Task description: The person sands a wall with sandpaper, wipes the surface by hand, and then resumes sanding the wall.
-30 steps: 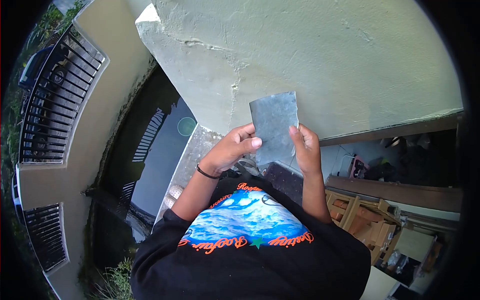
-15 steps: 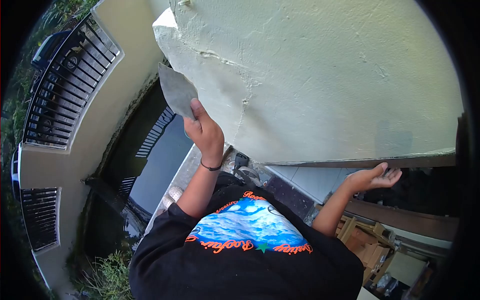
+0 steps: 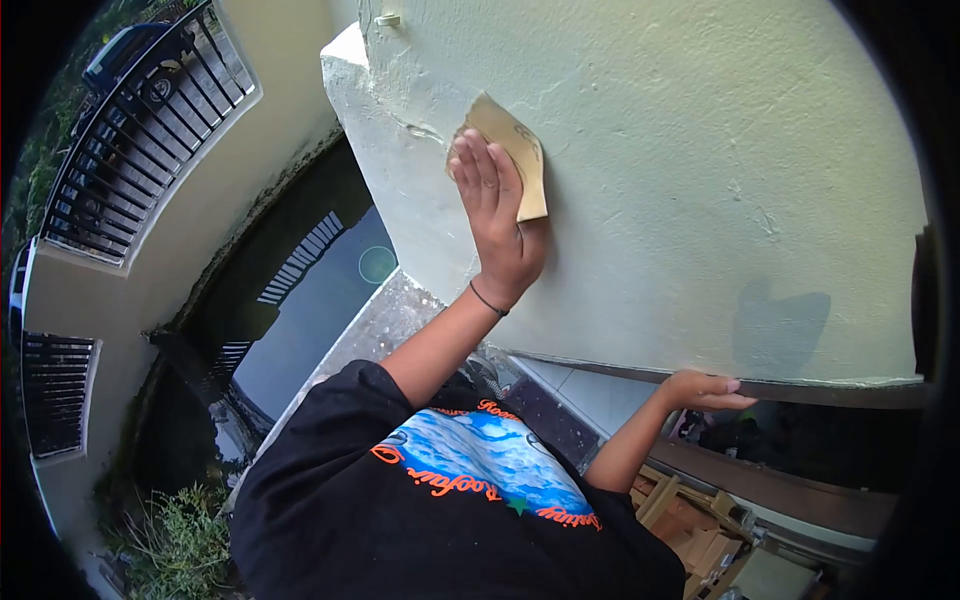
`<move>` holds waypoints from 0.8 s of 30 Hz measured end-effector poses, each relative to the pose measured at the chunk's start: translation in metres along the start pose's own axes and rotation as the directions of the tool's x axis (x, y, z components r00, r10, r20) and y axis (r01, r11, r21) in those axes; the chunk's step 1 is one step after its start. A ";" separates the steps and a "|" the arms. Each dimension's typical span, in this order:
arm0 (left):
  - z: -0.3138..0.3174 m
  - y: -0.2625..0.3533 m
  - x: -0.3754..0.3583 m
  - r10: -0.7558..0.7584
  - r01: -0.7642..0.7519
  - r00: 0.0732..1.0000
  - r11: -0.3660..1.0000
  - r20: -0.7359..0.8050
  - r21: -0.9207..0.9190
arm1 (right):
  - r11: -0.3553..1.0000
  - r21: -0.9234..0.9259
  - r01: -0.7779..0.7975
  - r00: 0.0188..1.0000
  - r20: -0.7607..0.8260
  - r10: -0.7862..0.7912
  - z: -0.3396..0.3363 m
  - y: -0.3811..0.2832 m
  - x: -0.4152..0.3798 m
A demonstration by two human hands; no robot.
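left hand (image 3: pixel 495 215) presses sandpaper (image 3: pixel 515 150) flat on the wall (image 3: pixel 700 150).
half a second ago the hand held the sheet in the air by the corner; now it lies on the plaster, fingers spread over it, its tan back showing above and right of them. right hand (image 3: pixel 705 390) now rests flat on the wall's lower edge, holding nothing. a railing (image 3: pixel 130 130) is far left.

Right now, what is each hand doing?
Left hand: flat and open, pressing sandpaper against the wall.
Right hand: open, resting on the wall's lower edge, holding nothing.
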State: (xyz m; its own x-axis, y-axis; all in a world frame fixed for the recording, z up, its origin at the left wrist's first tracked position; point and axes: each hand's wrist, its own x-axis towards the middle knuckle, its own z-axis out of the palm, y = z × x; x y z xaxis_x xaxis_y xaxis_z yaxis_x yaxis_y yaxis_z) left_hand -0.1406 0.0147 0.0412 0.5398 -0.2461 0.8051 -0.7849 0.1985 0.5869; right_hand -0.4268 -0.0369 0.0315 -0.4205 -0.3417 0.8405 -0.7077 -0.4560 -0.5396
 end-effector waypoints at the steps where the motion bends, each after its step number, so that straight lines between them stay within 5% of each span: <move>1: 0.004 0.008 -0.024 0.008 -0.008 0.999 1.000 0.054 0.005 | 1.000 0.007 -0.010 1.000 -0.006 0.010 0.001 0.000 -0.001; 3: 0.006 0.008 -0.031 0.024 -0.030 0.995 0.997 0.094 0.069 | 1.000 0.012 -0.026 0.999 -0.025 0.027 0.002 0.000 -0.002; 6: -0.009 -0.003 0.031 -0.213 0.221 0.971 0.973 -0.107 0.068 | 0.999 0.011 0.033 0.999 0.011 -0.033 -0.001 0.000 0.000; 9: -0.009 0.001 0.046 -0.200 0.202 0.970 0.979 -0.137 0.002 | 0.999 -0.011 0.037 0.999 0.007 -0.037 0.000 -0.002 0.000; 12: 0.006 0.042 -0.004 -0.117 0.119 0.993 0.989 0.027 -0.082 | 0.997 0.057 0.058 0.998 -0.009 -0.057 0.000 0.001 -0.001; 15: 0.012 0.033 -0.023 -0.026 0.022 0.997 0.998 0.073 0.063 | 0.997 0.049 0.058 0.998 0.003 -0.058 0.000 0.005 -0.002; 18: -0.004 0.015 0.018 -0.200 0.202 0.979 0.979 -0.051 0.041 | 0.999 0.036 0.036 0.999 0.029 -0.037 0.000 -0.002 -0.001; 21: 0.001 0.020 0.022 -0.207 0.201 0.974 0.977 -0.097 -0.067 | 0.999 0.031 0.025 0.999 0.027 -0.026 0.000 -0.005 -0.001; 24: 0.006 0.058 -0.018 -0.120 0.127 0.984 0.991 0.132 -0.047 | 0.999 0.033 -0.006 0.999 0.034 0.005 0.000 0.002 -0.003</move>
State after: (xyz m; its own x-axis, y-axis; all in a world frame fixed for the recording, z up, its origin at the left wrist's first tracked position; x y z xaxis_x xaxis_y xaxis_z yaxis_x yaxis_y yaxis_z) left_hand -0.1977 0.0248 0.0607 0.5852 -0.3915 0.7102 -0.6944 0.2104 0.6881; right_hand -0.4271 -0.0364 0.0275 -0.4042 -0.3716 0.8357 -0.6863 -0.4807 -0.5458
